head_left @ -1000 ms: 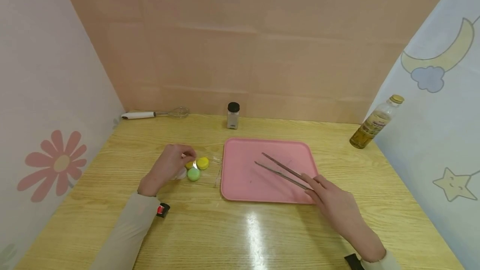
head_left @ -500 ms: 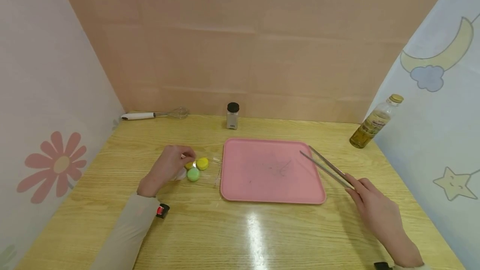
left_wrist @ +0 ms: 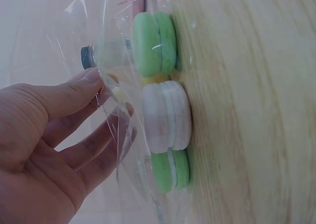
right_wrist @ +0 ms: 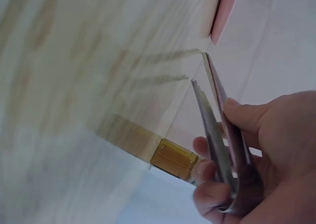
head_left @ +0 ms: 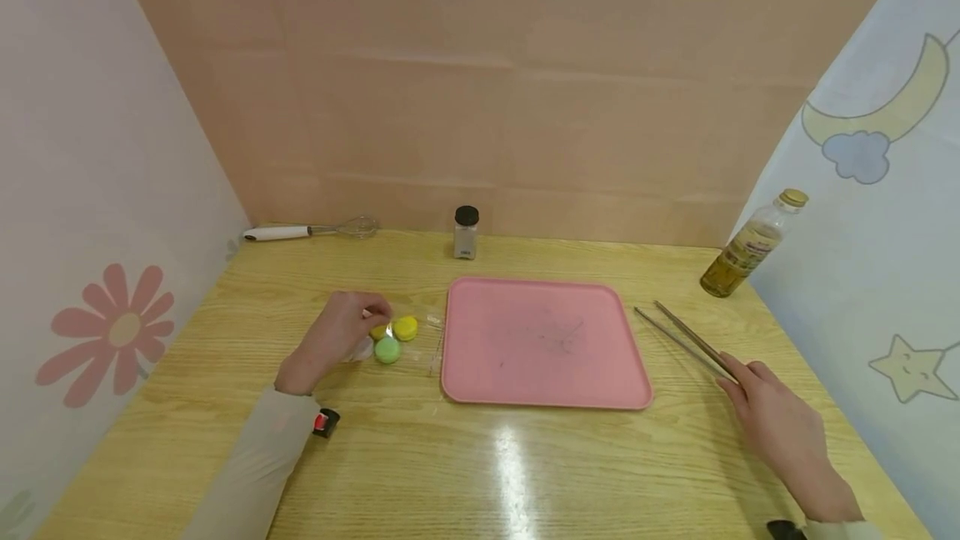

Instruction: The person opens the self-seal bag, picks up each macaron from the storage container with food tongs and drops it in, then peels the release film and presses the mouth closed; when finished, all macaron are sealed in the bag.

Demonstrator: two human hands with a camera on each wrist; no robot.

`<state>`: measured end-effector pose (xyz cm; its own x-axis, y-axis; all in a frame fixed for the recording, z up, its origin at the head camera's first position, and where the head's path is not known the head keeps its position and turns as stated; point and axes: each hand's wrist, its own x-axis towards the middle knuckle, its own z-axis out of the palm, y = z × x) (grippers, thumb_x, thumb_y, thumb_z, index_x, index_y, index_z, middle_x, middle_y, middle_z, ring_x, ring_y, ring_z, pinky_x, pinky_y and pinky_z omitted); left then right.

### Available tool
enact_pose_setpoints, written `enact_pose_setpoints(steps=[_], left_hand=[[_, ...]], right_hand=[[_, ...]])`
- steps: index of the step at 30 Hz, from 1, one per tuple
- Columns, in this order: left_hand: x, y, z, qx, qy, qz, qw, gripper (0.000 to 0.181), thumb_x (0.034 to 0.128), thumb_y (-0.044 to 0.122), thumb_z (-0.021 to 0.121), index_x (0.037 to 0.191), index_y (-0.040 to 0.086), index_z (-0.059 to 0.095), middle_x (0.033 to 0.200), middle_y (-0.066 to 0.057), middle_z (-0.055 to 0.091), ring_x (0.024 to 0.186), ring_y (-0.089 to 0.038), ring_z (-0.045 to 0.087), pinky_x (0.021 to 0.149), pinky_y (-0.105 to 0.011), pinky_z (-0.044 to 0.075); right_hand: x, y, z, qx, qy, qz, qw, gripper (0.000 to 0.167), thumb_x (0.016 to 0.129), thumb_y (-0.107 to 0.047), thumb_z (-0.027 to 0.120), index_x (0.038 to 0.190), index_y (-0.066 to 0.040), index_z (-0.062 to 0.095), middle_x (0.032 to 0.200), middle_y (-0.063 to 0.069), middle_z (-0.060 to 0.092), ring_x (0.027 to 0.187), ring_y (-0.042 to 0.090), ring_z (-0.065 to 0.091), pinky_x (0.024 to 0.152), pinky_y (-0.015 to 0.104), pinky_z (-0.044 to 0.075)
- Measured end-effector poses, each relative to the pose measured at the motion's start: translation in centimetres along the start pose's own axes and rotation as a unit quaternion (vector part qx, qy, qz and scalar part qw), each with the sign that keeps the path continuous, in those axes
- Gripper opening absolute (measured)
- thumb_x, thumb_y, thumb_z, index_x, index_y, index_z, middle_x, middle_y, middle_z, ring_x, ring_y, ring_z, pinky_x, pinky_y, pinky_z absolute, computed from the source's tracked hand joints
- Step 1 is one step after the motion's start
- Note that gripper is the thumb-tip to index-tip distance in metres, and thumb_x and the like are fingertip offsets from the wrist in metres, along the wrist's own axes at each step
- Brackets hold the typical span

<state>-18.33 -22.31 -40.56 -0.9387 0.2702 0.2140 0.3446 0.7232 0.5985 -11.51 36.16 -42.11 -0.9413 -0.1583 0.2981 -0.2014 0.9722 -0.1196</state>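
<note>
On the left of the table lies a clear plastic bag [head_left: 420, 358] with several macarons in it. A yellow macaron [head_left: 406, 327] and a green macaron [head_left: 387, 349] show in the head view. The left wrist view shows a pale lilac macaron [left_wrist: 166, 116] between two green ones [left_wrist: 153, 45]. My left hand [head_left: 333, 340] pinches the bag's raised film between thumb and fingertips. My right hand [head_left: 783, 427] grips metal tongs [head_left: 693, 338], their serrated tips a little apart with nothing between them. The tips hover above the table, right of the pink tray [head_left: 547, 394].
A small black-capped jar [head_left: 466, 233] stands behind the tray. The whisk [head_left: 311, 230] lies along the back left edge. At the back right stands a glass bottle [head_left: 746, 252] of amber liquid, close to the patterned side wall [head_left: 847, 265].
My right hand has carried the tongs rightward, from over the tray to beyond its right edge. My left hand stays at the bag.
</note>
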Motion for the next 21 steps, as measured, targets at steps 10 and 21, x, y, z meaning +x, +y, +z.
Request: enact_pose_setpoints(steps=[10, 21], left_hand=[[0.0, 0.1, 0.0, -0.008, -0.002, 0.002, 1.0, 0.008, 0.0948, 0.003, 0.07, 0.094, 0.006, 0.077, 0.091, -0.001, 0.073, 0.078, -0.018, 0.065, 0.07, -0.035, 0.053], [-0.2, 0.3, -0.2, 0.0, -0.007, -0.003, 1.0, 0.008, 0.0955, 0.004, 0.069, 0.096, 0.006, 0.077, 0.092, -0.001, 0.073, 0.08, -0.015, 0.065, 0.073, -0.039, 0.054]], right_hand=[[0.4, 0.5, -0.3, 0.023, -0.038, 0.025, 0.9987, 0.039, 0.098, -0.008, 0.065, 0.132, 0.01, 0.056, 0.082, 0.014, 0.057, 0.054, 0.017, 0.039, 0.045, 0.032, 0.031], [1.1, 1.0, -0.6, 0.043, -0.138, 0.072, 0.9869, 0.05, 0.097, -0.009, 0.065, 0.138, 0.014, 0.049, 0.095, 0.025, 0.057, 0.065, 0.024, 0.049, 0.052, 0.037, 0.04]])
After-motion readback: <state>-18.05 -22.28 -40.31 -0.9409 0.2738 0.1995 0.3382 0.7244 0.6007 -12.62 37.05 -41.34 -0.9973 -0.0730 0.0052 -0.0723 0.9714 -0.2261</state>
